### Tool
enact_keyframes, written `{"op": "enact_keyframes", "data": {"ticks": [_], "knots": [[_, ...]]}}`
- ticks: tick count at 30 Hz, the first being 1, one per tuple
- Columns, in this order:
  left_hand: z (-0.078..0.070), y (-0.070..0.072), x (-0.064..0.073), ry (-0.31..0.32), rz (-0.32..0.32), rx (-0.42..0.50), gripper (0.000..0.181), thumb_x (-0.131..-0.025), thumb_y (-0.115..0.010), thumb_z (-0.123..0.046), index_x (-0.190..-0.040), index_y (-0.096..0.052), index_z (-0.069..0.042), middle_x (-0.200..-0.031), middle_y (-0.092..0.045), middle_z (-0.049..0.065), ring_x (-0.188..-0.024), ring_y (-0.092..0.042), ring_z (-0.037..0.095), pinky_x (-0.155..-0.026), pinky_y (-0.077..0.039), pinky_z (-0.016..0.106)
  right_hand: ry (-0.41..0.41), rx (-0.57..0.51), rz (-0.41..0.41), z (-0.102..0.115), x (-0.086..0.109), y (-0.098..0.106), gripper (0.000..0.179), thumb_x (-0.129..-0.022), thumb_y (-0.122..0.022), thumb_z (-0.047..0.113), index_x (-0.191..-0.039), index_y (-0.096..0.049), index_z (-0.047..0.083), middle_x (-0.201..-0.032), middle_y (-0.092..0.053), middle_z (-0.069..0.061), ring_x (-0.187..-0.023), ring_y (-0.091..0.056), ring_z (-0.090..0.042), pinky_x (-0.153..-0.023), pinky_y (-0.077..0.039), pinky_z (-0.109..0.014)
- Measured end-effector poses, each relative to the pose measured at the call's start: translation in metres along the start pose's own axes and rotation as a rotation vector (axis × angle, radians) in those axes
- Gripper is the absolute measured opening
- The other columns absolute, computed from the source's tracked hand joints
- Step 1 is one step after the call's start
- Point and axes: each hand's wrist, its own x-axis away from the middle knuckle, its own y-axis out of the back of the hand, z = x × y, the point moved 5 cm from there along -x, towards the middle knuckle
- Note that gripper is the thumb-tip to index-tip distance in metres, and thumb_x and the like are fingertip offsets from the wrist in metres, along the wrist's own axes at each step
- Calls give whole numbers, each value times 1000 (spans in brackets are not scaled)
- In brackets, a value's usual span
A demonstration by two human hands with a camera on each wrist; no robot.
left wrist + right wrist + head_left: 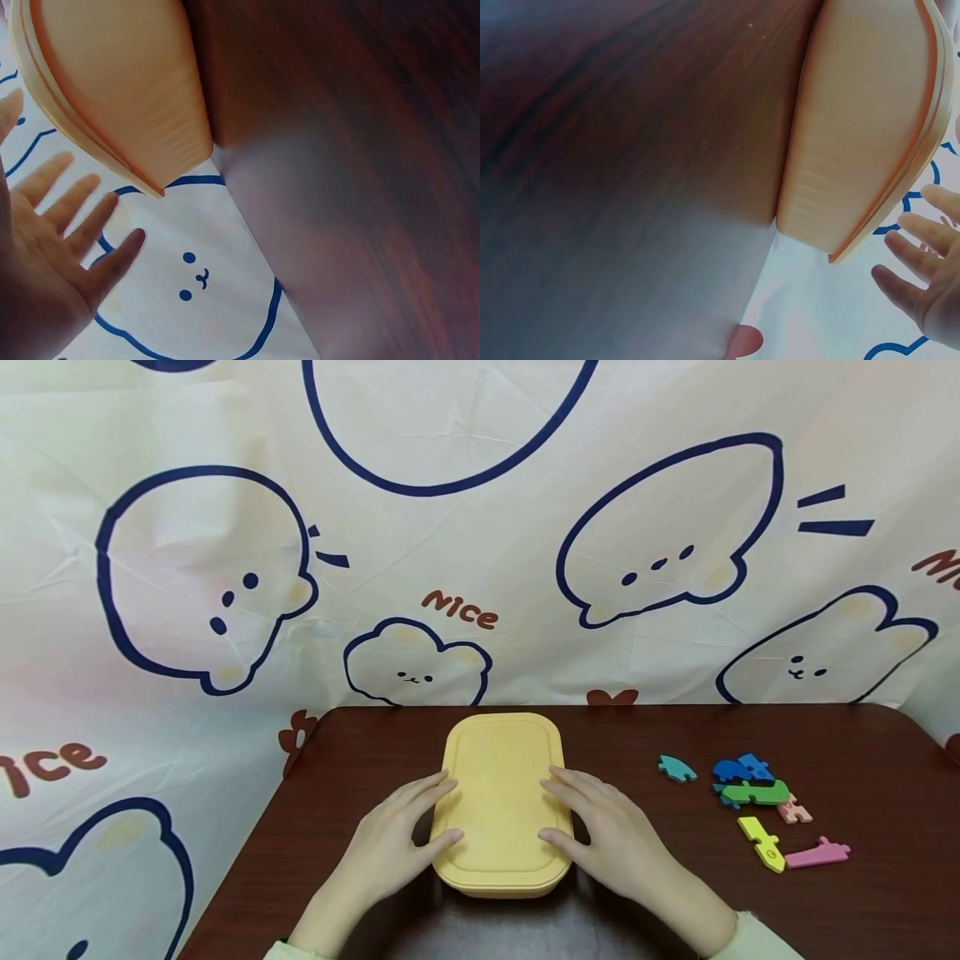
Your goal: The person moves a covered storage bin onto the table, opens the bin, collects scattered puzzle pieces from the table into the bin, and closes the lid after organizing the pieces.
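The fingers [94,223] of the left hand [397,831] are extended and spread, curled round nothing; those of the right hand [611,827] are held the same way, mirrored on the opposite side. Between the two hands stands a pale yellow, smooth, rounded-rectangular box [502,818], its long sides running away from the person. A matching yellow lid [502,785] sits on the box. In the head view, the fingertips of both hands overlap the lid's long edges; whether any of them touches it cannot be told.

Pale sleeves [753,939] show at the wrists. The box rests on a dark reddish-brown, wood-grained worktop [360,752].

Well apart from the box, beyond the right hand, lies a loose scatter of flat jigsaw-like pieces. A teal piece [677,768] is on its own, nearest the box. A dark blue rounded piece [731,770] and a brighter blue piece [756,767] lie together, just beyond a long green piece [757,792], which partly covers another blue one. A pale pink piece [795,811] is beside the green one. Nearer the person are a pointed yellow piece [762,843] and a long pink piece [819,853], end to end.

Behind the worktop hangs a whitish sheet [480,543] printed with navy-outlined animal heads and brown-red "Nice" lettering [460,610].
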Motion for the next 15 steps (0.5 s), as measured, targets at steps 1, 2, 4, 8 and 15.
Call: {"op": "enact_keyframes", "data": {"ticks": [1,2,4,8,15], "knots": [[1,0,-1,26,11,8,60,-87,-72,-52,-139,-59,-24,-147,-50,-8,-133,-47,19,-96,-47,52,-10,-3,-5,-1,-1,0,55,-90,-71,48,-135,-63,17,-146,-50,-2,-133,-47,-25,-101,-43,-53],[3,-1,-1,53,25,18,61,-87,-71,-52,-140,-58,-25,-147,-49,-8,-134,-47,19,-96,-47,53,-21,-7,-9,-1,-1,0,56,-90,-71,48,-135,-62,17,-146,-50,-2,-133,-48,-26,-101,-43,-53],[5,-1,-3,95,42,31,62,-88,-71,-53,-142,-57,-25,-148,-48,-8,-134,-46,20,-96,-47,54,-45,-17,-15,-2,-3,0,57,-90,-70,48,-137,-61,17,-147,-50,-3,-133,-48,-27,-101,-44,-54],[8,-1,-7,140,50,46,64,-88,-71,-53,-142,-56,-24,-148,-48,-5,-135,-46,22,-96,-46,55,-91,-36,-35,-4,-6,1,58,-90,-71,47,-138,-60,17,-147,-50,-4,-133,-48,-28,-98,-45,-56],[13,-2,-12,188,38,48,65,-88,-70,-54,-144,-54,-25,-148,-49,-2,-134,-47,24,-97,-45,56,-153,-59,-73,-6,-11,1,58,-89,-74,43,-137,-60,13,-146,-51,-8,-130,-51,-30,-94,-48,-55]]}}
